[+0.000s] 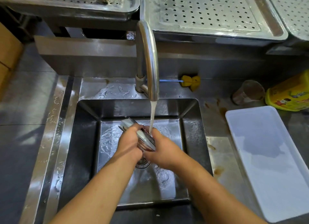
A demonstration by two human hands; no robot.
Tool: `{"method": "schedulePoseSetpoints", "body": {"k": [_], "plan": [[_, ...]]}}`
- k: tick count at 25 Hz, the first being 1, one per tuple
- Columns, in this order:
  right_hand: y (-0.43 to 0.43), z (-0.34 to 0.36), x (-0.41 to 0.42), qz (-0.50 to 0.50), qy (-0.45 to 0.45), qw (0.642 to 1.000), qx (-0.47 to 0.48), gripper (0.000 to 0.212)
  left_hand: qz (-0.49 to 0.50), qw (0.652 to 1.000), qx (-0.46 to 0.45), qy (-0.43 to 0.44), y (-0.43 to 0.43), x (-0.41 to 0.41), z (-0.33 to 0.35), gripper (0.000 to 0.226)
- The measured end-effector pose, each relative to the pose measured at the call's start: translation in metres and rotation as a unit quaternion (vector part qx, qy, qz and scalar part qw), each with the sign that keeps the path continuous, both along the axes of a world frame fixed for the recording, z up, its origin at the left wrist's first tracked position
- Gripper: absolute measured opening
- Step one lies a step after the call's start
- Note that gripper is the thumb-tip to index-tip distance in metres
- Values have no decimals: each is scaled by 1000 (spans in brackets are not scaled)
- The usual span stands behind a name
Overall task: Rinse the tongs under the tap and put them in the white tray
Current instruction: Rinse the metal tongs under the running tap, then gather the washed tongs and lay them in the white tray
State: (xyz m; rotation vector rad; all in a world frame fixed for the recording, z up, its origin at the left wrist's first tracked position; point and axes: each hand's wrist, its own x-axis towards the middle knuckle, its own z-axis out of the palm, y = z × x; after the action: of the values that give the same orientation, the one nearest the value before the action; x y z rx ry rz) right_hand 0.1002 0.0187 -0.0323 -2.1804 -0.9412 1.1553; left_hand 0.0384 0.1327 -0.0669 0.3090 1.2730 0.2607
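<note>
Steel tongs (145, 137) lie slantwise between my two hands, low over the steel sink (192, 133). My left hand (129, 144) grips them from the left and my right hand (163, 149) holds their near end from the right. The tips stick out past my left hand toward the far left. Water runs from the curved tap (148, 60) and lands on the tongs by my right fingers. The white tray (270, 158) lies empty on the counter to the right of the sink.
A yellow brush (191, 81) lies behind the sink beside the tap base. A plastic cup (247, 91) and a yellow container (289, 93) stand beyond the tray. Perforated steel trays (209, 11) sit on the shelf at the back. Brown stains mark the counter.
</note>
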Motion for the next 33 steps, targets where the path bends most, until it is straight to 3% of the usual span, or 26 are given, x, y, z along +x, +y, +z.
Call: {"method": "schedulePoseSetpoints", "body": {"k": [2,5,6,9,12,17,20,22,24,26,28,30,31,33], "plan": [[17,10,14,-37,64,997,1,72,44,998,4,-35,13,2,4,25],[47,23,34,-125,64,990,33,27,117,989,11,-85,34,1,7,25],[57,27,44,-165,49,984,54,22,121,989,17,-86,40,-1,7,22],[94,36,70,-283,123,945,111,26,78,994,35,-61,46,-11,5,18],[120,40,78,-318,238,905,154,27,32,998,45,-37,40,-21,2,25],[74,28,57,-187,69,980,26,32,16,999,33,-5,30,-28,8,22],[38,12,11,-78,211,974,-36,54,-12,998,56,-2,26,-27,15,17],[25,2,-16,-73,273,958,-42,48,-72,992,100,35,21,-26,23,13],[18,2,-23,-91,260,961,-34,35,-140,979,147,29,17,-31,34,15],[12,9,-15,-85,227,970,-36,25,-187,967,165,-53,19,-46,46,20],[4,15,-6,-78,225,971,-33,27,-218,955,153,-129,26,-63,52,24],[-4,17,-14,-73,277,956,-61,33,-223,964,100,-104,20,-68,45,23],[-6,15,-25,-53,248,961,-111,32,-230,971,57,-43,9,-70,37,24],[-8,5,-51,32,64,972,-222,24,-295,954,-6,52,-17,-82,25,27]]}}
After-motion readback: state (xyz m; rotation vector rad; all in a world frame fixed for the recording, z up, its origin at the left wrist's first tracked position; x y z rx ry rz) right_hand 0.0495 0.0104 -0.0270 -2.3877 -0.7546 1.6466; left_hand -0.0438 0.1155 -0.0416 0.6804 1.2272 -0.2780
